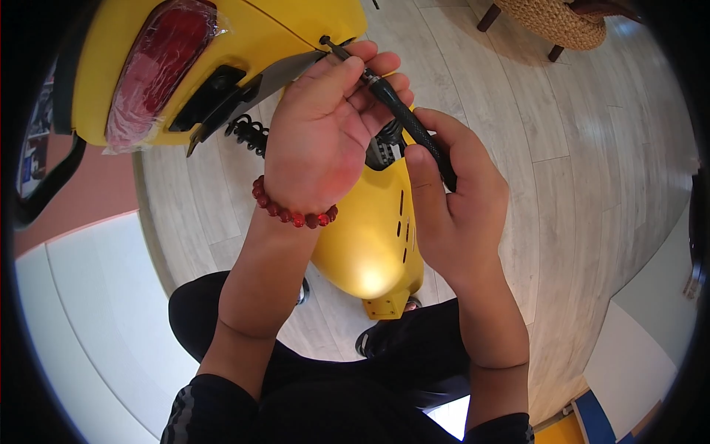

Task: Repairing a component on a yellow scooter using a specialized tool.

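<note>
My right hand (462, 196) is closed round the rear of a black screwdriver (403, 117) with a textured grip. My left hand (318, 137), palm up, pinches its slim metal shaft between thumb and fingers. The screwdriver slants up and to the left. Its tip meets a small dark screw head or hole at the lower corner of a yellow scooter body (259, 37); which of the two, I cannot tell. A red tail light (159, 66) under clear plastic film sits in that body. Below it is a black bracket (211, 103).
A rounded yellow fender (362, 255) with dark slots lies beneath my forearms. A coiled black cable (248, 135) hangs left of my left wrist, which wears a red bead bracelet (285, 214). A woven stool (558, 26) stands far right on the wood floor (569, 192).
</note>
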Tool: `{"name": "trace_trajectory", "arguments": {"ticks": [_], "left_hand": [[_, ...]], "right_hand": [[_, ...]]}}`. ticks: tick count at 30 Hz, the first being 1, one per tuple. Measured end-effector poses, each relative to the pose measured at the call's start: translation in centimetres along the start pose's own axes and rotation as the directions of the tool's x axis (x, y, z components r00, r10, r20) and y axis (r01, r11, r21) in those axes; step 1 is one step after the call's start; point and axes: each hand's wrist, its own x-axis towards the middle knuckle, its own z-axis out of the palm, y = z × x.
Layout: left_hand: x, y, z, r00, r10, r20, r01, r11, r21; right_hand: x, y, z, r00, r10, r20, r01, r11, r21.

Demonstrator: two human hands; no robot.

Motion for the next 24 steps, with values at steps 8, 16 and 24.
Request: {"name": "trace_trajectory", "arguments": {"ticks": [8,16,24], "left_hand": [[-0.3,-0.3,-0.3,1.000,0.010,0.012,-0.011,0.998,0.065],[-1.9,-1.2,1.1,0.995,-0.052,-0.091,0.065,0.986,0.154],[-6.4,3.9,2.0,0.884,-0.311,-0.349,0.403,0.885,0.232]], "right_hand": [[-0.5,0.2,-0.1,0.959,0.280,0.045,-0.283,0.927,0.246],[-2.0,-0.3,-2.1,0.738,0.518,0.432,-0.674,0.553,0.490],[-5.6,-7.2,1.3,0.568,0.639,0.518,-0.801,0.283,0.528]]}}
